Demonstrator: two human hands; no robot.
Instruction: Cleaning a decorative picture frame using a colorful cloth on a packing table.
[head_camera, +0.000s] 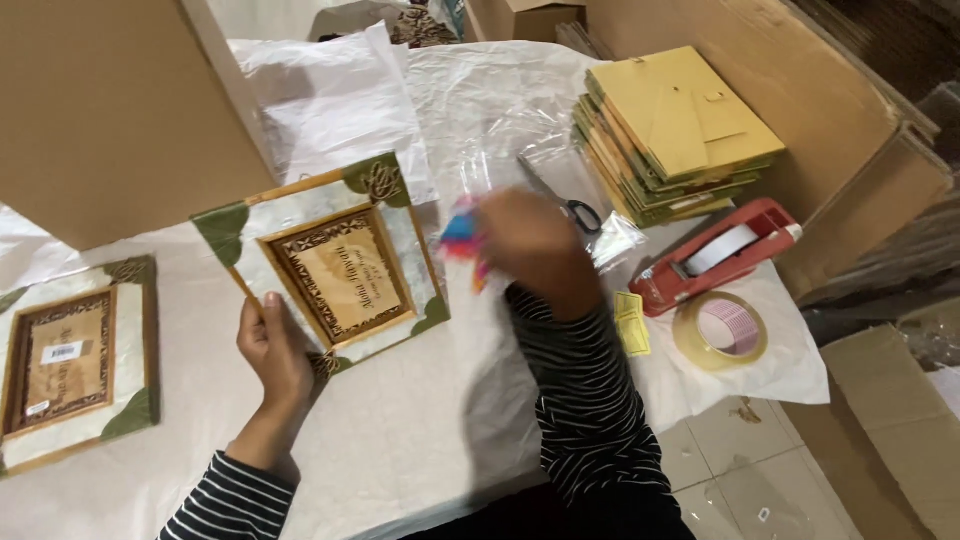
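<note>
My left hand (272, 345) grips the lower left corner of a square picture frame (330, 265) with green leaf corners and a brown patterned inner border, tilting it up off the table. Just right of that frame, my right hand (535, 245) is blurred and holds a small bright object in blue, pink and orange (462, 238). What that object is, I cannot tell. A second, similar frame (75, 365) lies flat at the left edge of the table.
A stack of yellow-backed frames (675, 130) stands at the back right. Scissors (560, 195) lie on clear plastic. A red tape dispenser (720, 255), a tape roll (720, 330) and yellow tags (630, 320) sit at right. Cardboard boxes (110, 110) surround the table.
</note>
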